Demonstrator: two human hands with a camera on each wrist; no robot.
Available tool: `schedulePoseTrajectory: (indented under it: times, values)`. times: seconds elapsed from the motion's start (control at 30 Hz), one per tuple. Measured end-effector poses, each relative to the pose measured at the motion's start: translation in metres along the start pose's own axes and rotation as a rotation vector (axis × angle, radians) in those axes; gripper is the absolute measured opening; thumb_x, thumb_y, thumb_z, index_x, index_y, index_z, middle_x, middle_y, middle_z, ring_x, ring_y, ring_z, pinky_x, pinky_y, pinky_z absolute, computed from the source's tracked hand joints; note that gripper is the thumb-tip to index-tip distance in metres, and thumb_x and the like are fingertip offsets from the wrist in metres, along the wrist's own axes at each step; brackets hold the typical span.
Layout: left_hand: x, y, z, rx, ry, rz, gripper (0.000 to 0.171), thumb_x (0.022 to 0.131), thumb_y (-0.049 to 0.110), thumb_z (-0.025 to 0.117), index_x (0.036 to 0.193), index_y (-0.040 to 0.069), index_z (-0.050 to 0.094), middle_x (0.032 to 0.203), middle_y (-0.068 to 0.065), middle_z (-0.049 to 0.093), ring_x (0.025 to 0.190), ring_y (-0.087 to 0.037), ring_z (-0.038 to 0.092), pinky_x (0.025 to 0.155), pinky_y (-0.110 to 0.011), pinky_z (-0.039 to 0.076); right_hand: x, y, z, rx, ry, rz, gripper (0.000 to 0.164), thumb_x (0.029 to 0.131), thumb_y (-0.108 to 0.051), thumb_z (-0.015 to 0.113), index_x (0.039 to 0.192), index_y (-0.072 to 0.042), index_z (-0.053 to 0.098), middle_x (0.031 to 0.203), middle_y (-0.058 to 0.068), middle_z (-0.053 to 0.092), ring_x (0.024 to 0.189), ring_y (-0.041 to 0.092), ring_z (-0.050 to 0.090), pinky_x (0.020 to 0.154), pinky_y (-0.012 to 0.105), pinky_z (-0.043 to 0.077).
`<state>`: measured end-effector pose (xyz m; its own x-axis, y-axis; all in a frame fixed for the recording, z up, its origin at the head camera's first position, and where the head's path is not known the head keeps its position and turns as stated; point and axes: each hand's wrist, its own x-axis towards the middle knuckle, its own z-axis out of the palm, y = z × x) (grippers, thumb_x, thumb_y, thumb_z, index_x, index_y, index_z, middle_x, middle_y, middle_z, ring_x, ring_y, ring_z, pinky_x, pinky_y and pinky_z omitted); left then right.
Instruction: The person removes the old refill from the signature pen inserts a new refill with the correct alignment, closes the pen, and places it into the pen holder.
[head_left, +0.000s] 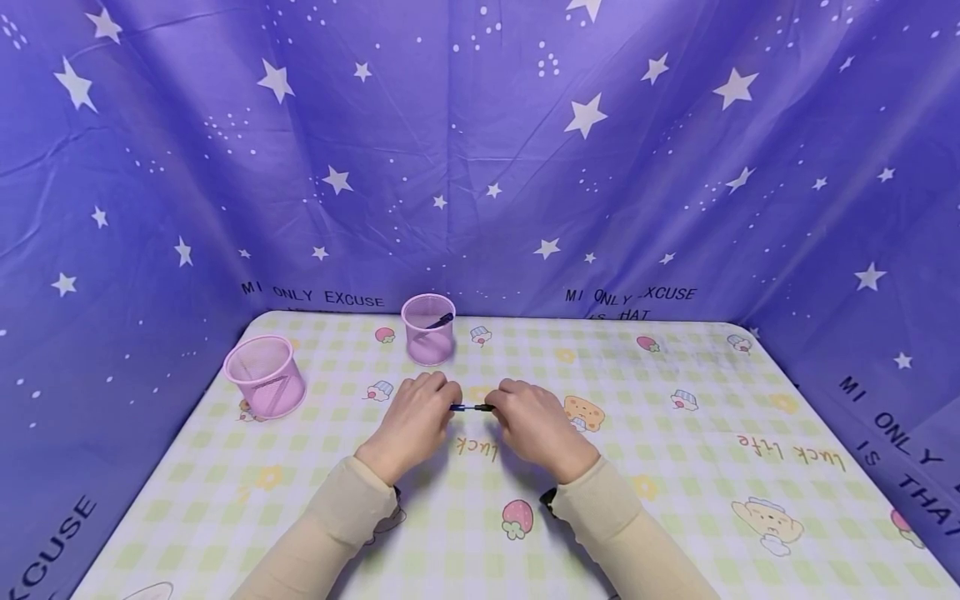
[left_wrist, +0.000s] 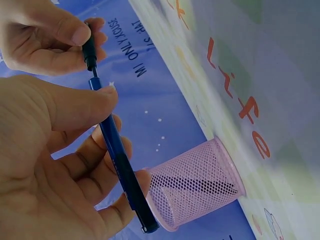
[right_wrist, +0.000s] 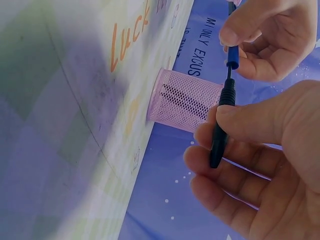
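Note:
In the head view my left hand [head_left: 415,419] and right hand [head_left: 538,423] meet over the middle of the table, with a pen in two parts between them. My left thumb and fingers grip the blue barrel [left_wrist: 114,141], its clip end pointing away from the other hand. Between thumb and fingers, my right hand pinches the black ridged front section [right_wrist: 218,146], which tapers to a tip. A thin dark refill [right_wrist: 229,73] bridges the short gap between the parts, in line with both.
A pink mesh pen cup [head_left: 431,353] holding a dark pen stands at the table's back edge. Another pink mesh cup [head_left: 288,398], at the left edge, has a thin item inside. A checked cloth [head_left: 697,450] covers the table; starry purple curtains [head_left: 465,125] enclose it.

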<state>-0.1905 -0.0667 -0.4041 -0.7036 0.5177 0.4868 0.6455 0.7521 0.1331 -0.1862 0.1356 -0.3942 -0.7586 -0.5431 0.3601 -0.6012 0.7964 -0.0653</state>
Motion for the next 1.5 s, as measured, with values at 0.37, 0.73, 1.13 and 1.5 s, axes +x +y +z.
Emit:
schedulePoseTrajectory:
  times: [0.37,0.73,1.13,1.5]
  values:
    - [-0.0001,-0.0008,-0.0026,0.007,-0.032,-0.031,0.018,0.076,0.003,0.073,0.086,0.012,0.061,0.079,0.002,0.05,0.074,-0.02,0.051,0.068,-0.034,0.039,-0.0005,0.001,-0.0015,0.01,-0.012,0.015,0.013,0.081,-0.007,0.07,0.091,-0.015,0.07,0.08,-0.004,0.058,0.074,0.016,0.06,0.065,0.034,0.049]
    - [-0.0004,-0.0017,-0.0043,0.008,-0.046,-0.048,0.019,0.076,0.003,0.073,0.087,0.012,0.061,0.08,0.0,0.051,0.075,-0.021,0.052,0.067,-0.034,0.039,-0.0004,0.0022,-0.0004,0.004,-0.012,0.02,0.013,0.082,-0.006,0.068,0.092,-0.014,0.07,0.08,-0.003,0.058,0.074,0.017,0.06,0.065,0.035,0.049]
    - [-0.0005,-0.0034,-0.0068,0.007,-0.09,-0.08,0.02,0.074,0.003,0.073,0.087,0.012,0.062,0.081,0.0,0.052,0.076,-0.021,0.052,0.068,-0.035,0.038,-0.0006,0.0039,0.0004,0.009,-0.01,0.025,0.014,0.081,-0.006,0.069,0.091,-0.015,0.07,0.08,-0.004,0.058,0.074,0.017,0.061,0.066,0.036,0.049]
    - [-0.0004,-0.0048,-0.0092,0.007,-0.099,-0.093,0.018,0.075,0.002,0.073,0.086,0.012,0.062,0.079,0.001,0.052,0.074,-0.021,0.052,0.066,-0.035,0.038,-0.0002,0.0053,-0.0007,0.016,-0.016,0.032,0.013,0.08,-0.005,0.069,0.089,-0.015,0.07,0.079,-0.004,0.058,0.073,0.017,0.06,0.065,0.036,0.047]
